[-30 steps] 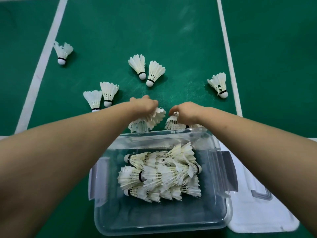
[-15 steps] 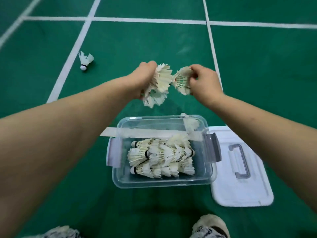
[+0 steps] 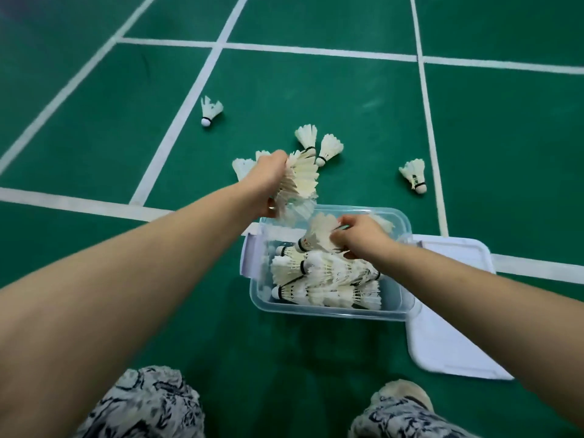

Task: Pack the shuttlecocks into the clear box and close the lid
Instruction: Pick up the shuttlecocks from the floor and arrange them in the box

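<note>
The clear box (image 3: 328,312) stands open on the green floor, with several white shuttlecocks (image 3: 325,279) lying in rows inside. My left hand (image 3: 268,178) grips a bunch of shuttlecocks (image 3: 300,178) above the box's far left corner. My right hand (image 3: 360,237) is inside the box and holds a shuttlecock (image 3: 317,237) by its feathers, just on top of the packed rows. The white lid (image 3: 448,343) lies flat on the floor, right of the box.
Loose shuttlecocks lie on the floor beyond the box: one far left (image 3: 210,110), a pair (image 3: 319,142) in the middle, one (image 3: 414,175) at the right, and some partly hidden behind my left hand. My patterned trouser knees show at the bottom edge.
Both hands have come down from above the floor toward the box. The right hand has lowered its shuttlecock into the box; the left now hovers at the far rim.
</note>
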The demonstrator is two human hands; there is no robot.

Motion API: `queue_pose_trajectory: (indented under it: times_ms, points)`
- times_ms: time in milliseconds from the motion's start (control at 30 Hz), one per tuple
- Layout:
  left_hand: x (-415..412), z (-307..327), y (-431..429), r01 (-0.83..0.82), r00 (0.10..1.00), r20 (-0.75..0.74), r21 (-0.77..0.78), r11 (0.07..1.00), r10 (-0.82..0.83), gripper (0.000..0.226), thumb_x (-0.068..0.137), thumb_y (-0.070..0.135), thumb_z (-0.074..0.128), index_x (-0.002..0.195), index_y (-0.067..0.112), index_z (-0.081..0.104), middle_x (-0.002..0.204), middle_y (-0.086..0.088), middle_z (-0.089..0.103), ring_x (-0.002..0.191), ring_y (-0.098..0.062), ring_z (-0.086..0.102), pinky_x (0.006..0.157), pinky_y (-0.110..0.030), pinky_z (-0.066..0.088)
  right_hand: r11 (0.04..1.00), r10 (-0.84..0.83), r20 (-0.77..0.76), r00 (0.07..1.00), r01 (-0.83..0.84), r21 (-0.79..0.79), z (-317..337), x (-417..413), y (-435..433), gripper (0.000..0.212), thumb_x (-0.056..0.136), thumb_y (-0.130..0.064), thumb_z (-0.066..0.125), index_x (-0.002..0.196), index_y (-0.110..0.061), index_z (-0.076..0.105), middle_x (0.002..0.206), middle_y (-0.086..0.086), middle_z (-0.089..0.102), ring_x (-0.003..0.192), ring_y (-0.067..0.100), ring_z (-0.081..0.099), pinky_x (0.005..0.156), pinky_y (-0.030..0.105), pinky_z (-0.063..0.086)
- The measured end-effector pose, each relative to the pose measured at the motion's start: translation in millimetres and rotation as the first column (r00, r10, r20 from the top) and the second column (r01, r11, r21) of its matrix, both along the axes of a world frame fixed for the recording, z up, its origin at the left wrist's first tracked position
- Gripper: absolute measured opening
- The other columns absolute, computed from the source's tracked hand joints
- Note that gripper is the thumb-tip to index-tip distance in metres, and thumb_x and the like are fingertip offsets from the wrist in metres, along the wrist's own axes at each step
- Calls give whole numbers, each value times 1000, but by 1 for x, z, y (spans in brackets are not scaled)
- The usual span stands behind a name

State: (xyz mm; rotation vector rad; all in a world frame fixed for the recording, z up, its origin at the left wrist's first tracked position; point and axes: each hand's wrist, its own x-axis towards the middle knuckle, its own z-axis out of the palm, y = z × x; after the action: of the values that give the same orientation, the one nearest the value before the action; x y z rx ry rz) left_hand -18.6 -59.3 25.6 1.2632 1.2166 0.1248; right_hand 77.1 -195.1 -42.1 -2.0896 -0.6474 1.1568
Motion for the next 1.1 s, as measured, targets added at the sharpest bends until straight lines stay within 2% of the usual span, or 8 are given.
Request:
queue_pose_trajectory:
  times_ms: [267,433,500,633,733,800,933,1100]
  points:
    - [6,-37,14,-105,990,83,-68,992,111,11,81,24,34,84,17,41,79,-5,45,74,-23,45,72,-39,41,981,-138,-324,936,85,-172,-60,-4,27,25,86,10,48,73,-12,46,71,8,45,60,14,47,40,16,46]
    - [8,-47,22,-155,980,112,-95,983,165,20,83,28,37,97,15,43,88,-7,49,77,-25,50,73,-41,47,962,125,-44,991,-132,-240,-70,-2,51,21,85,0,55,69,-14,51,63,5,46,56,17,41,50,25,32]
    - [7,-51,23,-165,977,118,-109,980,178,20,84,29,37,97,16,43,84,-5,50,76,-24,51,75,-42,48,925,273,63,960,-244,-290,-73,-5,62,9,85,-2,55,84,-8,62,78,8,54,72,21,50,63,28,40]
    - [6,-57,23,-175,970,146,-148,973,196,16,84,26,37,96,17,44,88,-7,49,78,-23,48,75,-42,46,847,434,181,883,-331,-416,-81,-10,74,24,88,-7,50,107,-1,64,97,10,62,85,24,55,71,30,43]
    - [7,-59,19,-182,969,141,-163,970,205,16,85,25,36,96,16,44,83,-6,50,72,-23,49,75,-41,47,783,536,244,808,-369,-500,-82,-16,75,26,93,-11,41,112,-3,58,120,15,60,108,32,56,90,37,44]
    - [7,-61,17,-182,969,137,-177,967,207,19,86,27,36,98,15,44,84,-6,49,70,-23,49,74,-40,48,780,557,334,761,-341,-525,-81,-17,71,20,91,-15,42,102,-12,58,117,12,61,110,32,55,91,37,40]
    - [5,-61,14,-164,972,136,-188,968,191,22,88,29,36,102,14,44,87,-8,49,73,-24,50,76,-42,48,800,558,410,722,-336,-497,-71,-12,58,20,90,-29,45,85,-16,60,101,11,65,84,29,51,71,29,37]
    - [6,-55,3,-99,979,155,-194,976,130,26,90,29,36,105,13,49,87,-8,53,70,-23,53,72,-39,52,971,233,285,930,-208,-115,-34,-6,33,14,83,-22,57,95,-15,52,83,1,56,80,25,52,61,29,38]
